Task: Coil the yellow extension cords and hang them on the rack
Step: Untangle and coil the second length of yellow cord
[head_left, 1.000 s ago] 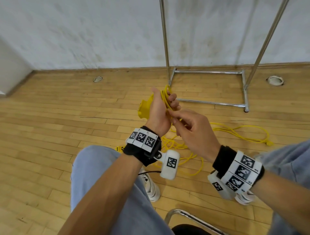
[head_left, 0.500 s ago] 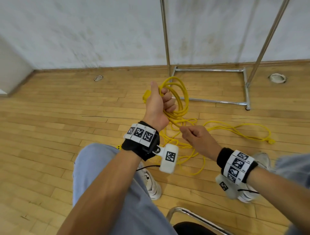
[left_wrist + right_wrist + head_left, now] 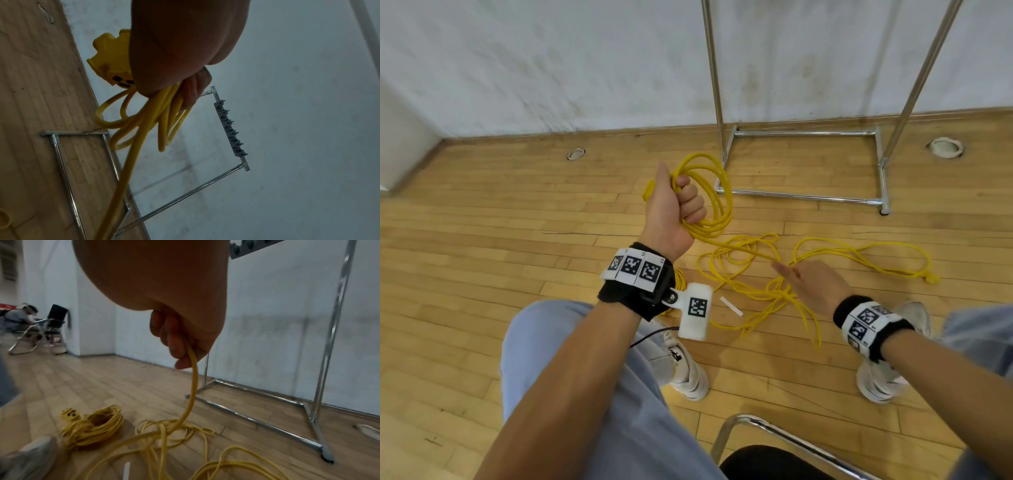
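Observation:
My left hand [image 3: 676, 205] is raised in a fist and grips several loops of the yellow extension cord [image 3: 724, 195]; the cord's socket block [image 3: 111, 63] sticks out beside the palm. From the fist one strand slants down to my right hand [image 3: 806, 284], whose fingers [image 3: 174, 344] curl round it low over the floor. The remaining cord [image 3: 859, 255] lies in loose tangled loops on the wood floor, its plug [image 3: 931, 279] at the far right. A second yellow cord [image 3: 96, 421] lies coiled by my left shoe. The chrome rack [image 3: 804, 198] stands ahead, with its hook bar [image 3: 230, 128] up high.
The rack's base tubes and two posts stand by the white wall. Round floor fittings [image 3: 576, 154] [image 3: 945, 148] sit left and right of it. A white strip [image 3: 731, 306] lies by my shoes. A chair frame [image 3: 774, 431] is under me. Another person [image 3: 18, 316] sits far left.
My right hand has left the left hand and slid down and right along the cord toward the floor. A fresh loop now hangs from the left fist, which has lowered slightly.

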Available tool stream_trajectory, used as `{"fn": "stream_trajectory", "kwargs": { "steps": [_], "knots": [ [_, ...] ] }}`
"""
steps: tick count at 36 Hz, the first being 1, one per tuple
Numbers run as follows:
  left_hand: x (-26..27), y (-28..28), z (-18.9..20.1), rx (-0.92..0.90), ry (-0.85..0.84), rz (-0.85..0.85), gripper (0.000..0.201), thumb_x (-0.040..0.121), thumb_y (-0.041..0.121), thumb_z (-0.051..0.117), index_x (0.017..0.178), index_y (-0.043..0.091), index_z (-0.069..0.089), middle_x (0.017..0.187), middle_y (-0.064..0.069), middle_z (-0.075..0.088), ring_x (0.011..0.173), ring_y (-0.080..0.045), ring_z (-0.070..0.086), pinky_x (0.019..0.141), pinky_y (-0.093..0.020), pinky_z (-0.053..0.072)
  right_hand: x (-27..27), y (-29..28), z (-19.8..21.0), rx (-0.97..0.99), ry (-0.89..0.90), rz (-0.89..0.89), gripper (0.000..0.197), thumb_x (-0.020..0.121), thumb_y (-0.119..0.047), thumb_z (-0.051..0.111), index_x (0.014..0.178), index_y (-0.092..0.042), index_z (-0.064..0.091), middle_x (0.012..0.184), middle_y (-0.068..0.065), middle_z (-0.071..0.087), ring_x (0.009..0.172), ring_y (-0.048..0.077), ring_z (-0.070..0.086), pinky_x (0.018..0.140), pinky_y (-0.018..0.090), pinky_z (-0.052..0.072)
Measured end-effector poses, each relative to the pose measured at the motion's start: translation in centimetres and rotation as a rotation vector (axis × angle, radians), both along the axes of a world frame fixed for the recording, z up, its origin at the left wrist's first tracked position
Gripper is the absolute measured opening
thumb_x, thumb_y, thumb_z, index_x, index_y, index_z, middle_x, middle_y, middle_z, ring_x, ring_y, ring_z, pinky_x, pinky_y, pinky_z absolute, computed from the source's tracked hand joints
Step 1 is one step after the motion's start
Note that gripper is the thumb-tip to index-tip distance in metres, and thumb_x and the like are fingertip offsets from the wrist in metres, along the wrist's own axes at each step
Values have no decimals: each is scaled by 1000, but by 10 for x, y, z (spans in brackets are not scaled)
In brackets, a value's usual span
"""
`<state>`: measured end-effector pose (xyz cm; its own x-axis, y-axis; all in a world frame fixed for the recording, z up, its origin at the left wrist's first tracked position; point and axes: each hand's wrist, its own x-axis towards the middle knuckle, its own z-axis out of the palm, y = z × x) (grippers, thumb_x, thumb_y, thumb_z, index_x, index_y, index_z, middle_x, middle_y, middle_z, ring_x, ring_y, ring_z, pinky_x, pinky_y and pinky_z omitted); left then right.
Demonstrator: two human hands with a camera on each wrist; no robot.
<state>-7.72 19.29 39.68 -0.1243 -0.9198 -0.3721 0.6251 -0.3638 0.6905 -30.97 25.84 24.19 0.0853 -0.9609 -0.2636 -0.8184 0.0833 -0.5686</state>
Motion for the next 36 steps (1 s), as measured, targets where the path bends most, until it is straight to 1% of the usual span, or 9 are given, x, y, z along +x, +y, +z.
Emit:
{"fn": "stream_trajectory", "kwargs": {
  "steps": [3,9,13,16,20,23,27,32,36],
  "knots": [
    [2,1,-4,15,0,-20,53,106,58,29,69,21,39,45,10,20,34,-6,17,39,-22,11,-12,-18,23,-139,135,-135,85,85,-83,12,69,-10,52,66,9,58,60,26,54,59,39,44],
    [6,0,-8,37,44,-48,54,106,58,27,68,21,39,44,10,20,33,-6,18,36,-21,14,-40,-41,64,-534,244,-155,65,99,-73,29,70,-16,42,61,2,48,54,22,47,53,37,41],
    [4,2,-10,23,-31,-68,52,107,56,26,71,21,38,45,10,20,34,-5,18,37,-20,13,-26,-39,51,-389,94,-130,60,99,-68,41,68,-17,43,59,1,47,54,22,46,57,37,36],
    [1,4,-11,22,-84,-82,51,107,56,26,72,22,39,46,10,20,34,-5,18,37,-20,12,-6,-30,39,-202,-145,-78,43,101,-47,57,69,-19,47,64,-4,48,61,19,45,55,29,33],
    [-5,10,-13,33,-102,-121,51,107,56,27,71,22,38,46,10,20,34,-5,18,38,-21,11,25,-10,50,-68,-413,197,19,95,-35,71,84,-24,60,70,-10,58,62,8,49,62,25,40],
    [-14,16,-17,51,-115,-168,51,107,56,28,71,21,38,45,10,21,33,-5,18,38,-21,10,47,8,71,-35,-598,332,30,100,-41,62,81,-17,61,62,-4,50,57,15,46,55,34,40],
    [-18,19,-18,91,-21,-203,53,106,57,29,69,21,40,44,10,22,32,-5,19,40,-22,8,63,26,75,-6,-757,321,46,105,-48,44,74,-15,51,62,2,36,56,23,31,51,33,29],
    [-20,22,-18,115,56,-239,52,107,54,30,68,21,40,43,9,22,31,-6,20,38,-22,13,58,24,57,0,-729,236,63,102,-54,46,71,0,35,63,8,26,56,22,24,52,34,24],
    [-9,16,-13,125,151,-247,57,107,53,30,63,20,44,42,9,23,30,-6,22,35,-21,18,41,17,36,109,-691,129,67,94,-63,52,65,-6,34,58,7,24,48,18,22,48,30,22]
  ]
}}
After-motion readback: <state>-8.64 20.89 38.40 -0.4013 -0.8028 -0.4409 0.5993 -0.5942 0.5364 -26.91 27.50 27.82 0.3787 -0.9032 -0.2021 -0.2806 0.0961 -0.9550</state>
